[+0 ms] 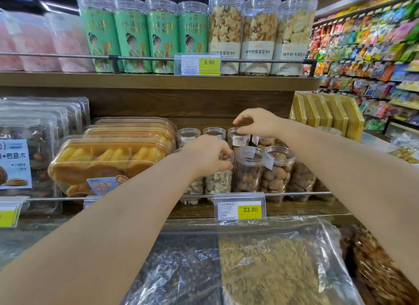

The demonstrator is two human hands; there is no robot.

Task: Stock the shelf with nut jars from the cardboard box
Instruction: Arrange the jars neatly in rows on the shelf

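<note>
Several clear nut jars stand in rows on the middle shelf (294,210) behind a metal rail. My left hand (207,153) is closed over the lid of a front-row jar of pale nuts (218,182). My right hand (257,122) reaches further back, its fingertips pinching the lid of a back-row jar (238,141). Beside the pale jar stand a jar of brown nuts (247,170) and another of larger nuts (277,172). No cardboard box is in view.
Trays of orange dried fruit (108,164) sit left of the jars, yellow boxes (328,115) to the right. Tall green and biscuit canisters (192,34) fill the upper shelf. A price tag reading 23.80 (240,206) hangs on the rail. Plastic bags of bulk goods (260,264) lie below.
</note>
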